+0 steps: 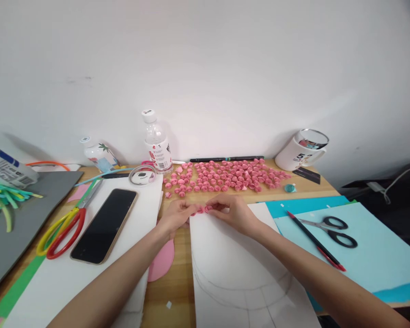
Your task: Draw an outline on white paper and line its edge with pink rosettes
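Both hands meet at the top edge of a white sheet (235, 259) that carries curved pencil lines. My left hand (177, 215) is closed, thumb and fingers pinching a small pink paper rosette (200, 209). Close beside it, my right hand (232, 212) pinches another pink paper rosette (208, 208); fingers partly cover both. Just beyond the hands, a large spread of similar pink paper rosettes (222, 176) lies on the wooden table (171, 296). A teal paper rosette (289, 188) sits at the right of that spread.
On the left are a phone (104, 225), red-and-yellow scissors (66, 228) and a grey board (20, 228). A bottle (159, 150) and a white mug (299, 152) stand by the wall. To the right, black-handled scissors (338, 230) and a pen (310, 237) rest on light-blue paper (379, 259).
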The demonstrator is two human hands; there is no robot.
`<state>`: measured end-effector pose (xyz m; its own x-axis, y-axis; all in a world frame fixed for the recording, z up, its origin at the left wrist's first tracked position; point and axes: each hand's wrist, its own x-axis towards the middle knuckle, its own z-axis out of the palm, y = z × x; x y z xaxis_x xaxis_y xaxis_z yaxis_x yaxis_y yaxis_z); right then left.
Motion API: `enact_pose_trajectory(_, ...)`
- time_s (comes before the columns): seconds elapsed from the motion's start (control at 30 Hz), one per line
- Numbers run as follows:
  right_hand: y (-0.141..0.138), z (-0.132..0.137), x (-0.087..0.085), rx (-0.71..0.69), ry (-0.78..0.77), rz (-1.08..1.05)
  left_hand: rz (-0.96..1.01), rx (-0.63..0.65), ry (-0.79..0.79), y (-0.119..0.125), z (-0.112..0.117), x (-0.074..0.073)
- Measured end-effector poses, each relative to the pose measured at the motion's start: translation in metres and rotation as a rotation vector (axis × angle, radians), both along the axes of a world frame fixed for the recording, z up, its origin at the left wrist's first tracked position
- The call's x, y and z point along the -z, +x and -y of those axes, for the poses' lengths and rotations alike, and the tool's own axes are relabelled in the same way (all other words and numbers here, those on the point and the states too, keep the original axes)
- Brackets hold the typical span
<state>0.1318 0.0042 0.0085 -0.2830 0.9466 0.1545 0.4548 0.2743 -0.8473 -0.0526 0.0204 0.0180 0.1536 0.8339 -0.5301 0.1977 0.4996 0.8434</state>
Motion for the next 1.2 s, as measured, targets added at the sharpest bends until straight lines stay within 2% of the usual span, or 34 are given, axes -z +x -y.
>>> enact_pose_trajectory(0.13,0.0,-0.001,0.0,-0.021,0.062,0.088,-0.007,0.006,0.01,0.001,0.0,0.0)
enact_pose_trajectory(0.4,-0.005,-0.008,-0.011,-0.082,0.038,0.226,-0.028,-0.004,0.032,0.001,0.001,-0.002)
enact_pose_trajectory(0.7,-0.004,-0.006,-0.011,-0.055,-0.02,0.129,0.062,0.041,-0.005,-0.003,0.0,0.0)
enact_pose_trajectory(0.9,-0.003,-0.006,-0.013,-0.021,0.071,0.216,0.09,0.072,-0.022,-0.004,-0.001,-0.001)
enact_pose_trajectory(1.2,0.0,-0.006,-0.016,-0.048,0.099,0.226,0.123,0.099,-0.039,-0.007,-0.001,-0.004)
